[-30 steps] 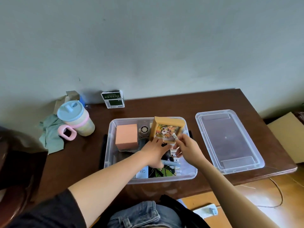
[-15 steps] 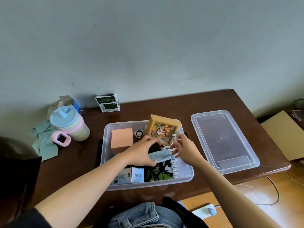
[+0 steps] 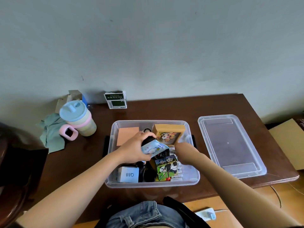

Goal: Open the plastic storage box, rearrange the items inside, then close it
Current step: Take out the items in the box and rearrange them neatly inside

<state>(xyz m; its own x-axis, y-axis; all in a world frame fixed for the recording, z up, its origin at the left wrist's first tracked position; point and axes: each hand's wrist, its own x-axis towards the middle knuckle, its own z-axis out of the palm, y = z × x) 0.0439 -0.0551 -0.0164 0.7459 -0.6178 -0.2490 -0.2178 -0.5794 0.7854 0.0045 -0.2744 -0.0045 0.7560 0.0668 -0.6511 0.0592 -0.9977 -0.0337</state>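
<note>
On the dark wooden counter (image 3: 172,106) stands the clear plastic storage box (image 3: 187,129), open, with its clear lid (image 3: 230,145) lying flat on the counter just to the right of it, apart from the box. Over the middle of the box the left hand (image 3: 136,149) has its fingers (image 3: 144,134) curled round a black object (image 3: 148,140) and a light blue wet-wipes packet (image 3: 153,148), holding both raised above the things below. The right hand (image 3: 184,153) reaches down into the right half of the box, beside the packet; its fingers are hidden behind the packet and the wrist, so I cannot tell whether they grip anything. At the back of the box a salmon-pink block (image 3: 127,135) lies on the left and a wooden picture frame (image 3: 167,134) with a panda cartoon leans on the right, a small round black item (image 3: 146,130) between them. At the front lie a white carton (image 3: 129,174) printed "Q88" and a folding panda-print cube (image 3: 166,167), just beside each other with dark things between. Left of the box on the counter stands a pastel cup (image 3: 77,117) with a blue spout lid, a pink ring-shaped case (image 3: 68,132) touching its base, and a green cloth (image 3: 51,130) under and behind them. A green and white carton (image 3: 115,99) stands against the wall (image 3: 148,46).
</note>
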